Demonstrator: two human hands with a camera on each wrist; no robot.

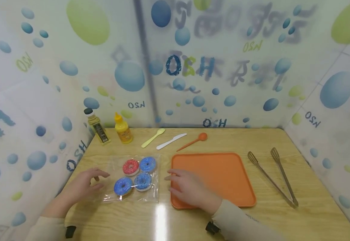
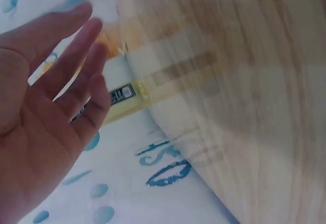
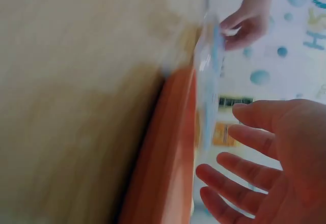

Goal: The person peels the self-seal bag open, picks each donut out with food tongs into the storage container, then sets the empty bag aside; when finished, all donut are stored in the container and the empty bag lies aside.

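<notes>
- An orange tray (image 1: 217,170) lies flat on the wooden table (image 1: 126,219).
- Just left of the tray is a clear plastic bag (image 1: 153,194), also flat on the table, with four doughnuts showing through it.
- Of these, the red doughnut (image 1: 130,167) and one blue doughnut (image 1: 148,164) sit level with the far part of the tray; a second blue doughnut (image 1: 143,181) and a third blue doughnut (image 1: 123,186) sit level with its near part.
- The left hand (image 1: 86,182) is at the bag's end away from the tray, its fingers relaxed and slightly bent, thumb apart; whether it touches the plastic I cannot tell.
- The right hand (image 1: 190,187) is above the left part of the tray, fingers loose and spread, tips pointing past the rim and near the bag.
- Beyond the tray's far edge is an orange spoon (image 1: 203,136); a white knife (image 1: 170,142) lies beyond its far left corner, and a yellow-green spoon (image 1: 152,138) further left.
- Well left of the tray, near the wall (image 1: 241,113), stand a yellow squeeze bottle (image 1: 123,130) and an oil bottle (image 1: 100,130) with a black cap.
- Right of the tray lie metal tongs (image 1: 272,180), arms spread apart.
</notes>
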